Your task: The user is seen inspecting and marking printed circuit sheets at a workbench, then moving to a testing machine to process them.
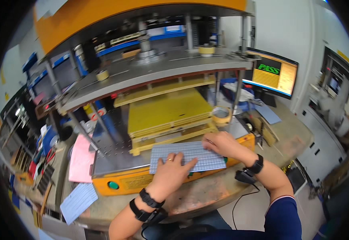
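Note:
A thin blue-grey board panel [198, 160] with a fine grid pattern lies at the front edge of the press, in front of the yellow fixture [168, 110]. My left hand [167, 177] rests on the panel's left part, its fingers spread and the thumb stretched to the right. At the panel's far right edge, my right hand [223, 145] is closed with curled fingers. Its fingertips are partly hidden, and I cannot make out what they pinch. Black straps circle both my wrists.
Above the fixture spans the metal press plate [158, 66] on posts. A tape roll [221, 115] sits right of the fixture. On the left are a pink sheet [81, 158], another grid panel [78, 202] and a green button [113, 185]. A monitor [273, 74] stands at the back right.

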A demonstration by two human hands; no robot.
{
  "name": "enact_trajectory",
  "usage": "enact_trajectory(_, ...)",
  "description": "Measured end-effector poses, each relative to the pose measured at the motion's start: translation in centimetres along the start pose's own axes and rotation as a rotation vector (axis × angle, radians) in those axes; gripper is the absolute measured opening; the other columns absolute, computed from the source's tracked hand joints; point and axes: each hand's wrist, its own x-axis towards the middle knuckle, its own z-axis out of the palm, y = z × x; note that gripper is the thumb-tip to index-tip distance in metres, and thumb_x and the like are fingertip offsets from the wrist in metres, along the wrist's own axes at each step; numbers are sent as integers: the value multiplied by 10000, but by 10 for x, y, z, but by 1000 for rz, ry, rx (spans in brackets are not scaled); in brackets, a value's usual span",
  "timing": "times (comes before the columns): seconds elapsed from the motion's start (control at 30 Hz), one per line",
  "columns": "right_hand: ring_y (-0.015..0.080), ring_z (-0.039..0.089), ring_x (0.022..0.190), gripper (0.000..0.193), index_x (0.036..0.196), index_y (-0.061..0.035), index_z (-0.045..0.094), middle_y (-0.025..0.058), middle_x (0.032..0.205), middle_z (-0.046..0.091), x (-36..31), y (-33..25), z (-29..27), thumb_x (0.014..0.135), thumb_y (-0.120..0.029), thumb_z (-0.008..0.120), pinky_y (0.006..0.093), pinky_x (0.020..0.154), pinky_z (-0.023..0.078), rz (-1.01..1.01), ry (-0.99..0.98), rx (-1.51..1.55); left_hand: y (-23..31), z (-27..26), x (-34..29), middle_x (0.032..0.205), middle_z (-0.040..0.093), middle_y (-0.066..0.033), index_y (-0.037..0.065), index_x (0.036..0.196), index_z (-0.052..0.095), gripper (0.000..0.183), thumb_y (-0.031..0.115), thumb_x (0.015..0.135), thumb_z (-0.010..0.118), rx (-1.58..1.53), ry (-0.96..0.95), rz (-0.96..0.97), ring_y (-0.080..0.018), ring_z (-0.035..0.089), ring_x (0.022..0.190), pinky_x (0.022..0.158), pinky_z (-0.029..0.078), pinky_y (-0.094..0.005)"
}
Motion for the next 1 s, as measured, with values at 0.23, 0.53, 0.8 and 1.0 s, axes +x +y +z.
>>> enact_trajectory(0.23, 229, 649, 904, 160, 920, -127, 636, 58, 896, 689, -47, 51, -46, 865, -276, 617, 426, 834, 472, -51, 24, -582, 7, 1, 3, 1187, 539, -130, 303, 1312, 509, 570, 215, 782, 699, 59, 36, 10, -317, 527, 1078, 814, 486, -490)
enact_trajectory(0.53, 280, 524, 1179, 371, 1150, -118, 620, 79, 1259, 574, -62, -64, -35, 847, -330, 651, 412, 965, 440, -124, -32, -161, 3, -7, -8, 1122, 584, -56, 186, 1224, 549, 476, 275, 779, 692, 28, 130, -73, -237, 579, 1013, 757, 509, -412)
enact_trajectory(0.8, 349, 605, 1040, 350, 1111, -49, 619, 154, 1122, 636, -57, -73, -11, 773, 42, 611, 412, 875, 499, -110, 137, -143, 23, -39, -42, 1147, 579, -51, 119, 1164, 550, 418, 285, 799, 667, -21, 401, -78, -221, 549, 1087, 837, 476, -385)
enact_trajectory(1.0, 335, 576, 1154, 345, 1116, -16, 626, 177, 1180, 628, -62, -73, -36, 795, 97, 565, 387, 948, 464, 37, 272, -73, 18, -20, -143, 1019, 641, -24, 119, 976, 652, 181, 199, 818, 682, -312, 468, 33, -227, 599, 977, 839, 466, -351)
